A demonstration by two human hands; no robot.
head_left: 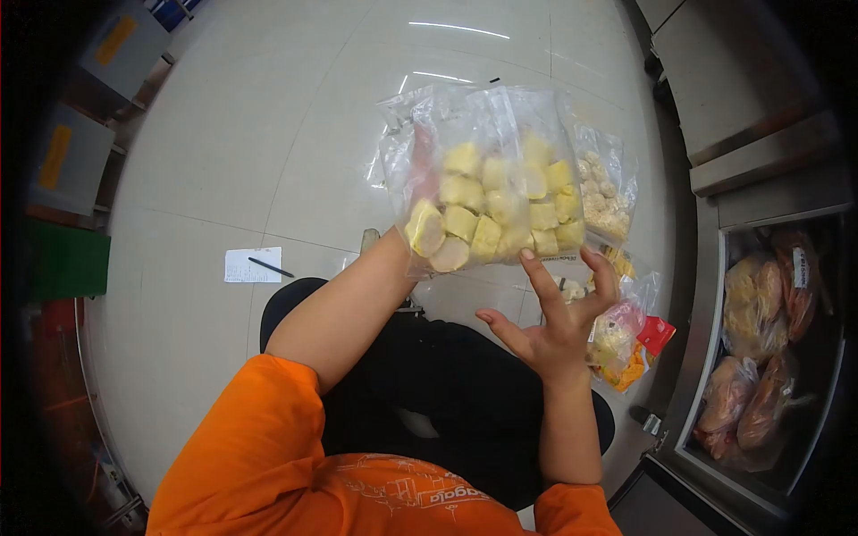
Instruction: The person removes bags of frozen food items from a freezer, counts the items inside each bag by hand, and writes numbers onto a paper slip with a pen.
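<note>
A clear plastic bag of yellow chunks (487, 205) is held up over the floor in front of me. My left hand (424, 165) shows only hazily through the plastic at the bag's left side, holding it from behind; its fingers are mostly hidden. At the lower right edge of the bag is my right hand (559, 326), its fingers spread and curved, with the index fingertip at the plastic. Nothing is gripped in it.
On the right of the floor lie a bag of pale round pieces (603, 188) and colourful food packets (621, 344). An open steel drawer (710, 357) holds bagged meat (755, 304). Paper (241, 266) with a pen (271, 267) lies left; grey cabinets (76, 161) stand far left.
</note>
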